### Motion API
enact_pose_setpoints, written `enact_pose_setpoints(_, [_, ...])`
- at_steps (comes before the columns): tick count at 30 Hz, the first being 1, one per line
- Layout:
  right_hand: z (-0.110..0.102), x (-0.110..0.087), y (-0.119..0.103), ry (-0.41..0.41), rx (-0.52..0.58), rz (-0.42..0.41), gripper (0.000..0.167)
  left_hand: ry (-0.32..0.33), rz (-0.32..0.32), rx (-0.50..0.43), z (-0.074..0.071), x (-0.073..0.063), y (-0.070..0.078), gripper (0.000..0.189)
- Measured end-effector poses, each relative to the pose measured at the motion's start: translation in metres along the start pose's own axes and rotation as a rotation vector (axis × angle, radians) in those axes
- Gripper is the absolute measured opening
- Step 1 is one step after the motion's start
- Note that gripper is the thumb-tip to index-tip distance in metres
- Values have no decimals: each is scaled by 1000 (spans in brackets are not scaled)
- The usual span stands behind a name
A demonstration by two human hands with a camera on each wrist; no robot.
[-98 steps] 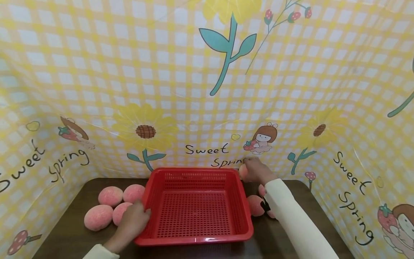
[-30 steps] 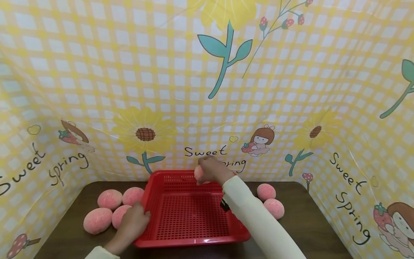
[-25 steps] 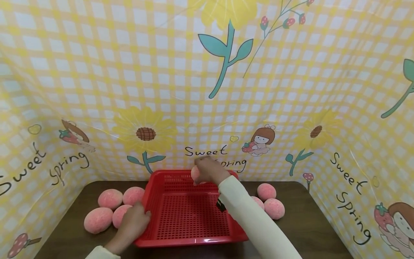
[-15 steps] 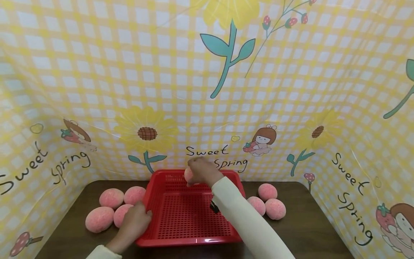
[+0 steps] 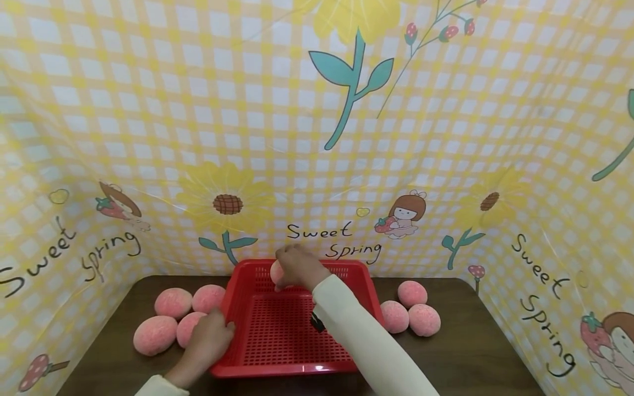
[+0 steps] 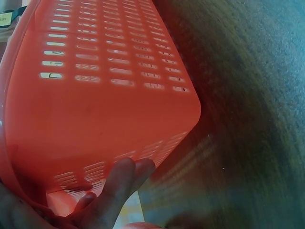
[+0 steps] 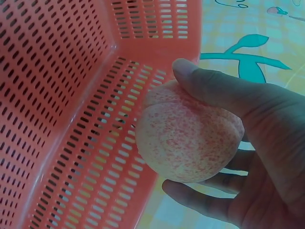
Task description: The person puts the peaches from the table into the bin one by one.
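A red plastic basket [image 5: 312, 368] with slotted walls stands on the table. My left hand [image 5: 210, 335] grips its left rim. In the left wrist view the fingers [image 6: 120, 183] lie against the outside of the basket wall [image 6: 109, 112]. Over the back part of the basket, left of its middle, my right hand [image 5: 303, 268] holds a pink peach [image 5: 275, 273]. The right wrist view shows this speckled peach [image 7: 186, 136] between the thumb and fingers, above the slotted wall [image 7: 102, 138]. The sleeve hides part of the basket floor.
Several pink peaches [image 5: 155, 335] lie on the dark brown table [image 5: 111, 366] left of the basket, one partly behind my left hand. Three more peaches [image 5: 424, 320] sit close to its right side. A yellow checked cloth [image 5: 277, 137] hangs behind and at both sides.
My right hand has lifted a peach from right of the basket and carried it leftward over the basket, moving slowly in the last second. My left hand has stayed at the left rim.
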State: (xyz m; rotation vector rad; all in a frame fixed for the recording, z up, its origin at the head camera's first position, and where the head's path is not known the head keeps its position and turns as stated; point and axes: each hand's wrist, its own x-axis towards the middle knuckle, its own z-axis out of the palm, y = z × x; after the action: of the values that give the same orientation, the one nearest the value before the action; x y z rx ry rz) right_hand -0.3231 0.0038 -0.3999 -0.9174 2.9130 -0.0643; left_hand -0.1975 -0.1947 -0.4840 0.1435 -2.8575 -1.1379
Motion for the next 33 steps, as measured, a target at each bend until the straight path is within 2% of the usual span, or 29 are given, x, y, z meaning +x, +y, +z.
enact_pose_setpoints(8, [9, 8, -9, -4, 8, 0, 81, -25, -29, -13, 1, 0, 0, 16])
enact_pose_setpoints(14, [17, 15, -16, 19, -12, -18, 73, -6, -12, -3, 1, 0, 0, 13])
enact_pose_setpoints(21, [26, 19, -27, 31, -60, -46, 74, -5, -8, -2, 0, 0, -1, 14])
enact_pose_setpoints(33, [47, 27, -37, 5, 7, -1, 76, -2, -9, 5, -1, 0, 1, 15])
